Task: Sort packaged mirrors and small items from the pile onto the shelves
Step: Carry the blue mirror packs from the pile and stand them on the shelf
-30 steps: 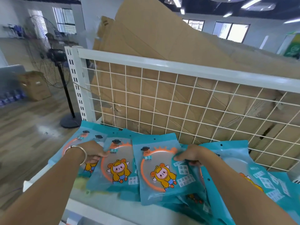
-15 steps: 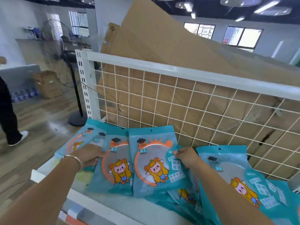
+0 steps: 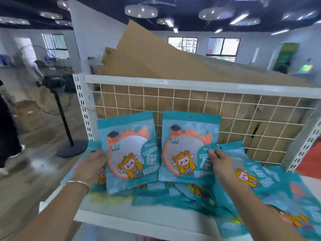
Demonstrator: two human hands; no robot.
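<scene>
A white shelf board [image 3: 139,221], smooth and slightly glossy, runs across the foreground. It is backed by a white wire grid [image 3: 225,108] of square cells under a flat white rail [image 3: 191,85], with a slotted metal upright [image 3: 83,105] at the left corner. Large sheets of plain brown cardboard [image 3: 147,58] lean behind the grid and rise above the rail. The room beyond is wide, with a wood-grain floor [image 3: 34,180], pale walls, windows [image 3: 223,46] on the far side and round ceiling lights [image 3: 141,11] on a dark ceiling. A pedestal fan [image 3: 57,84] on a round black base stands left of the shelf, near a brown cardboard box [image 3: 27,113]. A person's dark trouser leg [image 3: 7,133] shows at the left edge. A loose pile of mirror packets [image 3: 260,180] lies on the board, flat and overlapping, mostly towards the right. They are glossy teal plastic pouches with a clear round window ringed in orange and a yellow cartoon figure. Two packets stand upright side by side in front of the grid, their lower edges on the pile. The left hand [image 3: 92,166], a thin metal bangle [image 3: 76,182] on its wrist, grips the left packet [image 3: 130,150] by its left edge. The right hand [image 3: 220,162] pinches the right packet [image 3: 187,145] at its right edge between thumb and fingers. A red panel [image 3: 311,162] shows at the far right, too blurred to identify.
</scene>
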